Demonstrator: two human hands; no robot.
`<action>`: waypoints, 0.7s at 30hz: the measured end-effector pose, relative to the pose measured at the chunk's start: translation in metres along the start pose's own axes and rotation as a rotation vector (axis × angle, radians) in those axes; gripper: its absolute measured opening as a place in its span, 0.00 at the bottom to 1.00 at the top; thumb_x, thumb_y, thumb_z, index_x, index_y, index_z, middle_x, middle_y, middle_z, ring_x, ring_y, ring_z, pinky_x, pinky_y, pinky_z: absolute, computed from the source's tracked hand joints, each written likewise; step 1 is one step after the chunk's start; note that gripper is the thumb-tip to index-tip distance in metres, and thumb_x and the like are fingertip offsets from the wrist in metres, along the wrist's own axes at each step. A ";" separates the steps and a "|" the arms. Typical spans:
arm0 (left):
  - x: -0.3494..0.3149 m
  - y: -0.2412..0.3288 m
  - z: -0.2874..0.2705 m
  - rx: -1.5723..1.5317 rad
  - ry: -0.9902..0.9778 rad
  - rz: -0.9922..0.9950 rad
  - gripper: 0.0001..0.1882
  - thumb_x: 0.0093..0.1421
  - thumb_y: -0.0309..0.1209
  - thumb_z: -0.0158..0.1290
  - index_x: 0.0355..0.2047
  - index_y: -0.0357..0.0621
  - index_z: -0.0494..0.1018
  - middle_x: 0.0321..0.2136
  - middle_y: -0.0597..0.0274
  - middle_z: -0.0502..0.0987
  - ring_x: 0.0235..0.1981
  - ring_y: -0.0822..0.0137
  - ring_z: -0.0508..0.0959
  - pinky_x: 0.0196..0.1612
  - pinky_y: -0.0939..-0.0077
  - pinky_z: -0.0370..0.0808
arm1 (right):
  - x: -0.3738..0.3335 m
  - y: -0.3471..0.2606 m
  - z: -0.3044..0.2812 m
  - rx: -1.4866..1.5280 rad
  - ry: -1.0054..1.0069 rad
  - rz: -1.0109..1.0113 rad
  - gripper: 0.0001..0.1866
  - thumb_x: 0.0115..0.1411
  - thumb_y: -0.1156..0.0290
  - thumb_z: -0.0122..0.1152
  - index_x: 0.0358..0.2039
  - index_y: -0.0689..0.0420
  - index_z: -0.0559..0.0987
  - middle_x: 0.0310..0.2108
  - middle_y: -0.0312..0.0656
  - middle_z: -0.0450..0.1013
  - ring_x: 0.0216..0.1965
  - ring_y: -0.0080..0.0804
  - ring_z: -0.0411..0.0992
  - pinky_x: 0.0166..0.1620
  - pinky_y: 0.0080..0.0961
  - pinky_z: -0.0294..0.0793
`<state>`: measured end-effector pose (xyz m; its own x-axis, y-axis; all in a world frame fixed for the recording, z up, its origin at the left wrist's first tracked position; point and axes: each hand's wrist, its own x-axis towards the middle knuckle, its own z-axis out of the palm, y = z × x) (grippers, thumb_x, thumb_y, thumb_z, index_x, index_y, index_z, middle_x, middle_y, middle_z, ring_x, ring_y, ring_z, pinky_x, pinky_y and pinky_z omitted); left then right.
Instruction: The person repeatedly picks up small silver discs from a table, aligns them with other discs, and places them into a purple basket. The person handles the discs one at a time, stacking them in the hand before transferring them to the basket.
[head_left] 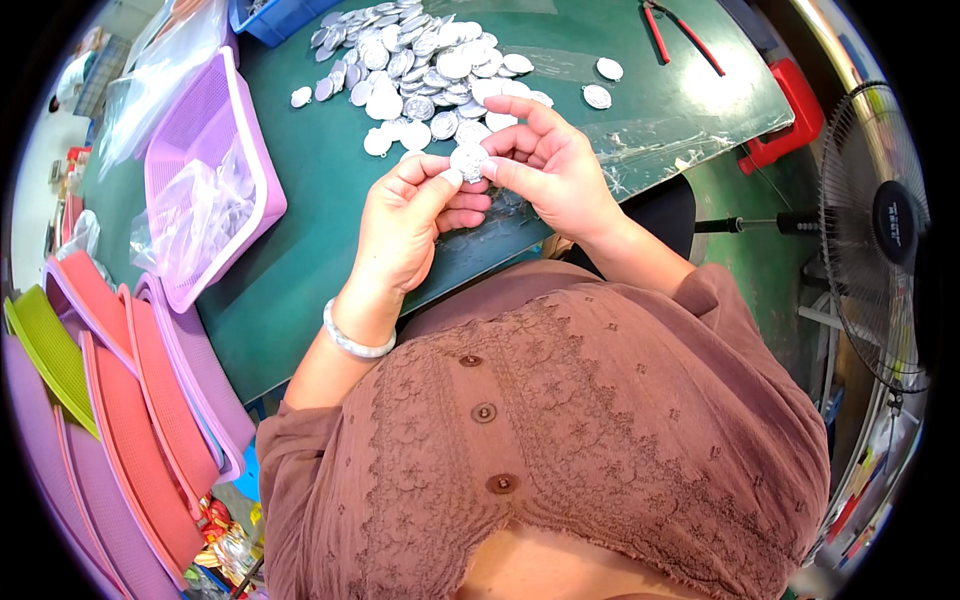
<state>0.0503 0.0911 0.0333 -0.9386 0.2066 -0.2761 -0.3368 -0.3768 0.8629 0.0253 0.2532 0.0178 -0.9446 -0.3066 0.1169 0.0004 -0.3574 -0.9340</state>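
Observation:
Over the near edge of the green table, a round silvery medallion (467,160) with a raised pattern is pinched between both of my hands. My left hand (408,215) grips its left lower rim with thumb and bent fingers. On the other side my right hand (548,165) holds the rim between thumb and fingers, its index finger stretched toward the pile. Just beyond my hands lies a heap of similar silver medallions (400,62), overlapping one another. Two more medallions lie apart to the right, one of them a patterned medallion (597,97).
A purple basket (270,190) holding clear plastic bags (205,215) stands on the left. Stacked pink and purple baskets (150,430) fill the lower left. Red-handled pliers (655,35) lie at the far right of the table (330,290). A fan (890,220) stands at right.

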 end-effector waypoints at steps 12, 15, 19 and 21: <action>0.002 -0.008 0.000 -0.298 -0.048 0.007 0.16 0.62 0.28 0.37 0.47 0.30 0.61 0.40 0.50 0.70 0.41 0.62 0.73 0.46 0.71 0.71 | -0.001 0.001 0.008 -0.628 0.040 -0.409 0.25 0.46 0.80 0.59 0.47 0.59 0.66 0.26 0.37 0.72 0.28 0.25 0.70 0.34 0.19 0.69; 0.000 -0.009 -0.006 -0.351 -0.058 -0.027 0.18 0.62 0.30 0.35 0.47 0.29 0.60 0.42 0.48 0.69 0.41 0.60 0.73 0.47 0.70 0.71 | 0.000 0.001 0.003 -0.676 -0.009 -0.472 0.24 0.45 0.80 0.58 0.45 0.58 0.68 0.27 0.38 0.73 0.30 0.30 0.70 0.33 0.22 0.69; 0.000 -0.004 -0.011 -0.299 -0.096 -0.039 0.19 0.62 0.32 0.36 0.46 0.25 0.60 0.41 0.43 0.69 0.42 0.56 0.73 0.47 0.69 0.71 | 0.004 0.005 -0.013 -0.754 0.109 -0.434 0.20 0.45 0.82 0.55 0.42 0.57 0.71 0.29 0.39 0.73 0.33 0.34 0.69 0.37 0.26 0.69; 0.000 -0.004 -0.014 -0.285 -0.110 -0.039 0.20 0.62 0.32 0.36 0.48 0.25 0.59 0.43 0.41 0.68 0.44 0.55 0.72 0.47 0.70 0.70 | 0.005 0.002 -0.019 -0.858 0.088 -0.465 0.20 0.45 0.83 0.54 0.42 0.57 0.71 0.29 0.39 0.72 0.33 0.35 0.69 0.37 0.27 0.68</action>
<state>0.0504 0.0801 0.0244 -0.9160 0.3169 -0.2461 -0.3947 -0.6014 0.6946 0.0144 0.2673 0.0102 -0.8115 -0.2184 0.5420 -0.5837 0.3473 -0.7340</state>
